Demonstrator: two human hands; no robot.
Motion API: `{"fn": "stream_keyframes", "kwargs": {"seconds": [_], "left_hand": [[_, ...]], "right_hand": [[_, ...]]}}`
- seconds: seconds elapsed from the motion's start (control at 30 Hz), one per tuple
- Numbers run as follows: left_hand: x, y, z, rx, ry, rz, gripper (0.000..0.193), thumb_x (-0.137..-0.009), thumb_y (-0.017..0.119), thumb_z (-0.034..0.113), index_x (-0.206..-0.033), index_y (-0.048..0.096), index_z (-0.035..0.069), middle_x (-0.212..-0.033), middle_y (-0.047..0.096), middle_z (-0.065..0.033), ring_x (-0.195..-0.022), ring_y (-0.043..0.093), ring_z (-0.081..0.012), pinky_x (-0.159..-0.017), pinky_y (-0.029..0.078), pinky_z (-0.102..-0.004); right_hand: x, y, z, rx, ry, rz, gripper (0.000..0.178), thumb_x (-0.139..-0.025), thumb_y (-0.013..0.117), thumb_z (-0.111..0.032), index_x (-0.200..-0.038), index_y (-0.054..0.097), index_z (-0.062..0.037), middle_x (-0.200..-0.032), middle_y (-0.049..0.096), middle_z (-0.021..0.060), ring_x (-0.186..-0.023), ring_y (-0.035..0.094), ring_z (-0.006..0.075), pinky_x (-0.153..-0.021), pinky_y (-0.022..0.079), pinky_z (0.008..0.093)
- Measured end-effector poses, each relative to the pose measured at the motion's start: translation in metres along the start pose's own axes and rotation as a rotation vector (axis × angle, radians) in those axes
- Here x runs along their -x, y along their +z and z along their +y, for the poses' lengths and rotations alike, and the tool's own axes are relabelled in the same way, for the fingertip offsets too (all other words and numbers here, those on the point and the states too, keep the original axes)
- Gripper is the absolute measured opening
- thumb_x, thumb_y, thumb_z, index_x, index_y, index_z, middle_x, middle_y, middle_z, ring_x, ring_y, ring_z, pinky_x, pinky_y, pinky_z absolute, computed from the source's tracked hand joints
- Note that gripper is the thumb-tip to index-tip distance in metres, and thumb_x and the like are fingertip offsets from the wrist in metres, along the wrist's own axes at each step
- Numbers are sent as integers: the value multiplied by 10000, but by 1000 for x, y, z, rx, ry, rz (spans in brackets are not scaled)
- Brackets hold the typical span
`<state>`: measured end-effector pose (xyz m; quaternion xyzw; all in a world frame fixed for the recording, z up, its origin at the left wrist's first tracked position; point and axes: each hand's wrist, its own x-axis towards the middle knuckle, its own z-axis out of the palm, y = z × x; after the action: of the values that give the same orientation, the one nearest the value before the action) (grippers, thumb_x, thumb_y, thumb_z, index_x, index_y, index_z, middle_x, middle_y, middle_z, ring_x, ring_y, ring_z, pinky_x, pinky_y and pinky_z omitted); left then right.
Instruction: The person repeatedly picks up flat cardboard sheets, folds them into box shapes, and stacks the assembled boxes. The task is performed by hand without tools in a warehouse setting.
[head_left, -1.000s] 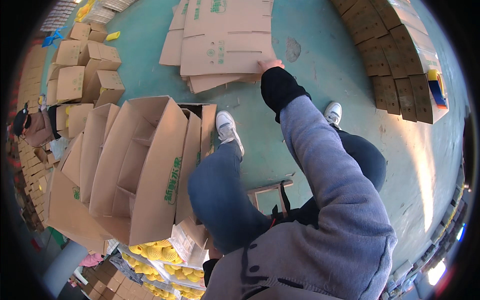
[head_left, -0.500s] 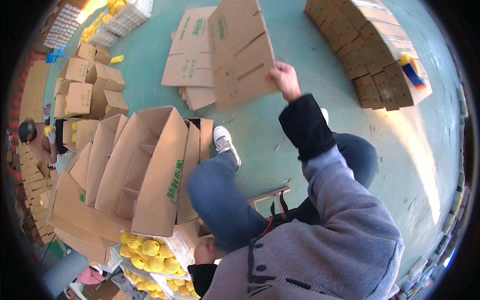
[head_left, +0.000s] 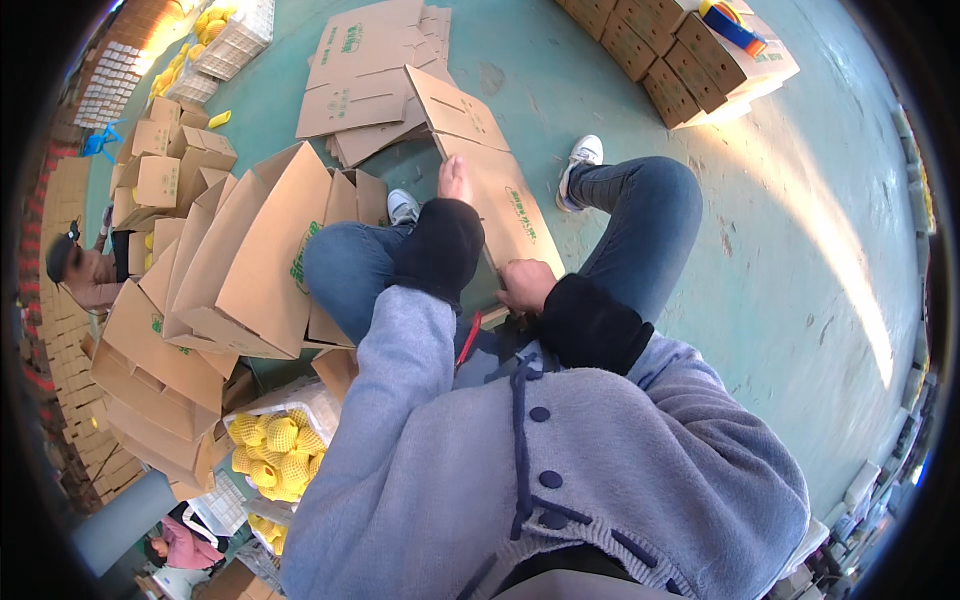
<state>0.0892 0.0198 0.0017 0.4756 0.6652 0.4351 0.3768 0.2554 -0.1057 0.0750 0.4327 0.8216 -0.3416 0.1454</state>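
A flattened cardboard carton (head_left: 505, 190) with green print stands tilted between my knees. Its long panel runs away from me toward the far stack. My left hand (head_left: 455, 180) is at its left edge, gripping there with the fingers partly hidden. Nearer to me, my right hand (head_left: 527, 285) closes on the carton's near end, its fingers bent over the edge. Beyond lies a stack of flattened cartons (head_left: 360, 70) on the floor.
Open, formed cartons (head_left: 255, 255) stand close on my left. Below them, a white crate holds yellow net-wrapped fruit (head_left: 275, 445). At the far right, closed cartons (head_left: 640, 50) carry a tape roll (head_left: 733, 28). Another person (head_left: 90, 265) is at far left.
My right hand has brought the carton from above the far stack back between my knees. My left hand has come up from beside my lap to its left edge. The view has shifted.
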Motion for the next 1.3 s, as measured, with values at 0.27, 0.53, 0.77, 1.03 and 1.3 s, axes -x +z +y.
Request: {"fn": "stream_keyframes", "kwargs": {"seconds": [0.27, 0.53, 0.77, 1.03, 1.3], "left_hand": [[39, 18, -24, 447, -26, 49, 506, -1008, 375, 271, -1471, 248, 112, -1444, 363, -137, -1307, 378, -245, -1073, 298, -344], [25, 32, -36, 686, -432, -157, 606, -991, 396, 482, -1441, 333, 82, -1404, 441, -85, -1274, 437, -220, -1057, 338, -326], [24, 13, -52, 329, -249, -99, 454, -951, 499, 358, -1234, 533, 5, -1207, 596, -114, -1101, 552, -201, -941, 400, -297], [-27, -59, -8, -542, 50, -356, 308, -804, 546, 183, -1052, 610, 13, -959, 647, -241, -918, 625, -386, -797, 490, -413], [-86, -133, 20, -859, 258, -686, 273, -833, 513, 151, -1053, 605, 17, -981, 641, -233, -959, 612, -382, -829, 474, -426]], "right_hand": [[-92, -55, 48, -544, 65, 568, 666, -831, 606, -552, -1223, 543, -18, -1167, 595, 236, -1072, 587, 365, -899, 472, 421], [-183, -102, 74, -565, 101, 397, 971, -753, 639, -654, -1422, 325, -24, -1361, 407, 311, -1232, 477, 406, -1017, 402, 441], [-172, -133, 103, -403, 41, 320, 897, -728, 655, -612, -1435, 368, -141, -1355, 479, 227, -1226, 500, 359, -1047, 382, 395], [-127, -206, 160, -431, 278, 442, 731, -765, 591, -182, -1435, 299, -153, -1114, 619, 157, -771, 644, 244, -568, 546, 348], [-61, -145, 204, -265, 449, -2, 367, -741, 672, -256, -1026, 644, -27, -806, 689, 93, -703, 673, 188, -640, 538, 353]]}}
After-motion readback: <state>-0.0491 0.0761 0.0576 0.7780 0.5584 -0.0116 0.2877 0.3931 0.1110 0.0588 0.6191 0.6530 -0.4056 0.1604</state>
